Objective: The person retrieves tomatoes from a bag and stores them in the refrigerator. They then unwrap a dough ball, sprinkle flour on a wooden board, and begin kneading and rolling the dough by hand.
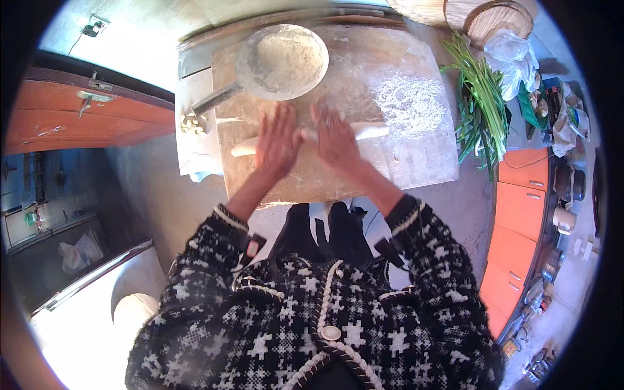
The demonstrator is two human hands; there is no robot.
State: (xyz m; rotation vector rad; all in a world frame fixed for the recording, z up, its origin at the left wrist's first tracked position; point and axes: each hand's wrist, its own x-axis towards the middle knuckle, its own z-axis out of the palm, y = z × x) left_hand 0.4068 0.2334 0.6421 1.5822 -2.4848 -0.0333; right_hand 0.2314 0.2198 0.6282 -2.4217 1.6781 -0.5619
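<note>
Both hands lie on a long pale roll [372, 131], which looks like dough, set crosswise on a floured wooden board [286, 185]. My left hand [278, 140] covers its left half, fingers stretched forward. Beside it, my right hand [336, 138] rests flat on the right half, slightly blurred by motion. The palms hide most of the roll; both ends stick out. A long-handled pan [289, 62] holding pale flour stands on the board beyond my left hand. Loose white flour [413, 104] is spread at the right of the board.
A bunch of long green onions [480, 104] and a white plastic bag [513, 58] lie to the right. Small pale pieces [192, 125] sit left of the board. Orange cabinets [520, 221] stand at right; an orange door [91, 114] with a latch is at left.
</note>
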